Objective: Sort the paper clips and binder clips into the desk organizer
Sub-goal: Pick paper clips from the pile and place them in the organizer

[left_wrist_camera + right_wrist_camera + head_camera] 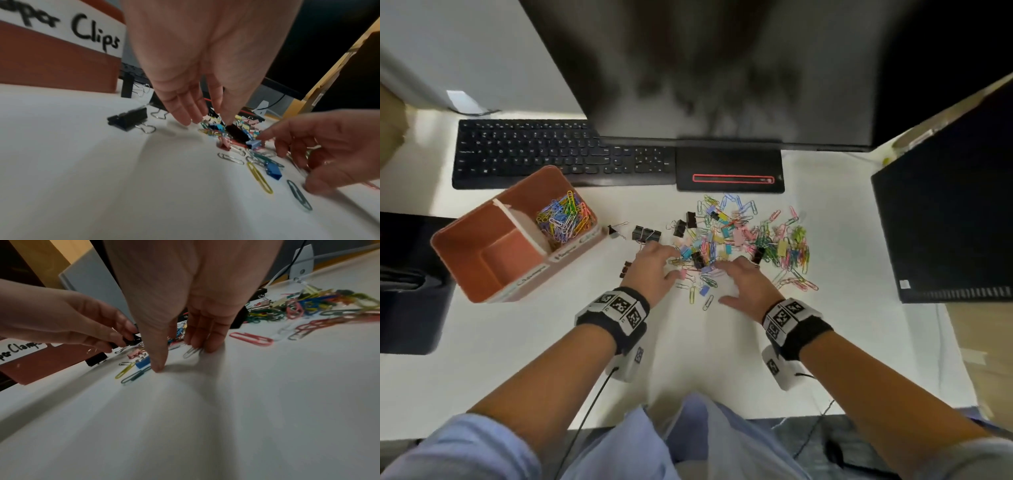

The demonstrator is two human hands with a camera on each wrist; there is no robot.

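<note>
An orange desk organizer (482, 209) stands at the left, with coloured paper clips (565, 219) in its far compartment. A mixed pile of paper clips and binder clips (739, 236) lies mid-table. My left hand (674, 257) reaches into the pile's near left edge and pinches a black binder clip (236, 134) (133, 339) that still lies on the table. My right hand (180, 358) is beside it, its straight fingers pressing a pale paper clip (191, 352) onto the table and its thumb tip on the surface. More black binder clips (645, 234) lie between pile and organizer.
A black keyboard (551, 154) and a monitor base (729, 171) lie behind the pile, under a dark monitor (722, 68). A black computer case (945, 222) stands at the right. Loose yellow (260, 178) and green (299, 194) paper clips lie nearest me.
</note>
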